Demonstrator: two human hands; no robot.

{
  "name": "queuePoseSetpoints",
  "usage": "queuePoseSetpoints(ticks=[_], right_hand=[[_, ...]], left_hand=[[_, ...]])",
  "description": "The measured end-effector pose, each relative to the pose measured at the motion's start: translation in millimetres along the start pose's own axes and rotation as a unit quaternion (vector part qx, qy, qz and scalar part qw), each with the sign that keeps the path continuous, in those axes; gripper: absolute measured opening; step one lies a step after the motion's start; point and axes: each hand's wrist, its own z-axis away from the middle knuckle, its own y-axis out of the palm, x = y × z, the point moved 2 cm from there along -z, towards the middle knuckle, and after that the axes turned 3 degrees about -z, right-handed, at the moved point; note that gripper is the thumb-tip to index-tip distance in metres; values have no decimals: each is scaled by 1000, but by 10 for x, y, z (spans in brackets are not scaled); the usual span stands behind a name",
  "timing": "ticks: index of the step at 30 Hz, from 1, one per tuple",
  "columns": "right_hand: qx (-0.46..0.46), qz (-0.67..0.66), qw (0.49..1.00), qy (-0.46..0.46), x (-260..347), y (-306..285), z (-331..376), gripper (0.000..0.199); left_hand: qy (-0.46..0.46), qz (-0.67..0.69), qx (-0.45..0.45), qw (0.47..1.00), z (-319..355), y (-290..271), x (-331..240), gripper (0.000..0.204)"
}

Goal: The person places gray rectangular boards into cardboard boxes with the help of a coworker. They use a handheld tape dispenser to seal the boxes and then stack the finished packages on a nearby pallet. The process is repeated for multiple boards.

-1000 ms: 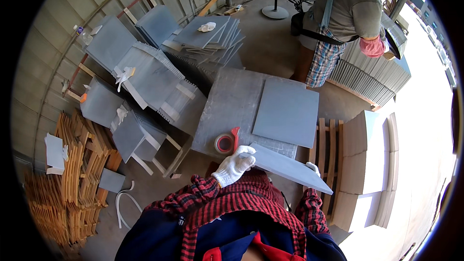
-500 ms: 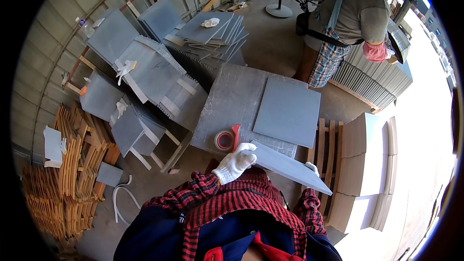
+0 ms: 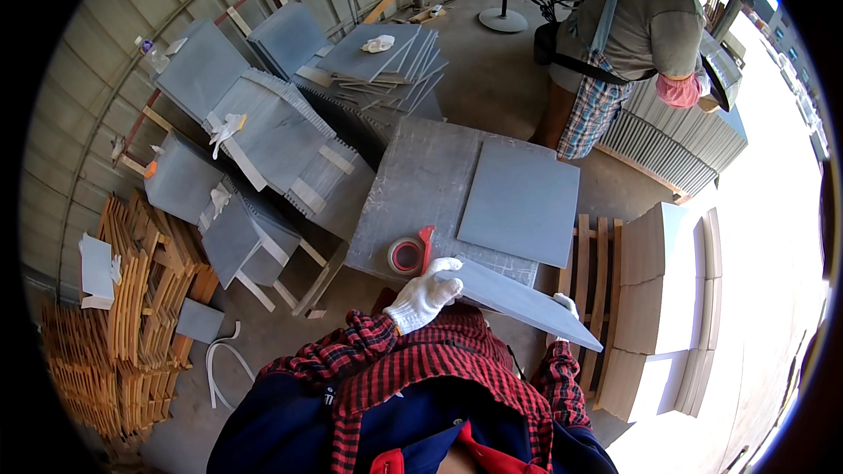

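Observation:
Between my two gloved hands a flat grey tile (image 3: 518,303) is held tilted, with its near edge toward my body. My left hand (image 3: 426,297), in a white knit glove, grips the tile's left end, thumb and fingers around the edge. At the other end my right hand (image 3: 565,305) shows only in part, its white-gloved fingertips over the far edge and the rest hidden behind the tile. A second grey tile (image 3: 520,202) lies flat on the worktable (image 3: 417,171) in front of me. Left of it, near the table's front edge, sits a red tape dispenser (image 3: 409,254) with its roll.
Stacks of grey tiles (image 3: 272,127) stand at the left, with white gloves on them. Wooden frames (image 3: 132,325) are piled at the lower left. A pallet (image 3: 595,281) and pale stacked tiles (image 3: 645,281) stand at right. A co-worker (image 3: 628,26) bends over another stack (image 3: 672,140).
The view has shifted very slightly. My hands keep the same hold on the tile, and the co-worker's arm has moved a little.

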Motion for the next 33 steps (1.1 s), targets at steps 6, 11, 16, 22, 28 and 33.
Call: queuePoseSetpoints(ticks=[6,11,16,22,28,33], right_hand=[[6,-3,1000,-9,-27,-31,-29,30],[14,8,1000,-11,28,38,26,30],[40,51,997,-50,-19,-72,-27,32],[15,34,999,-26,111,100,99,24],[3,46,998,-37,157,115,128,23],[18,32,999,-30,147,99,123,26]], left_hand=[[1,0,2,1000,17,3,-40,66],[2,16,-9,1000,33,12,46,65],[4,11,-3,1000,38,16,-68,65],[2,-4,-13,1000,50,11,-28,62],[11,-11,-16,1000,50,29,-46,59],[-2,-5,-11,1000,61,32,-65,59]])
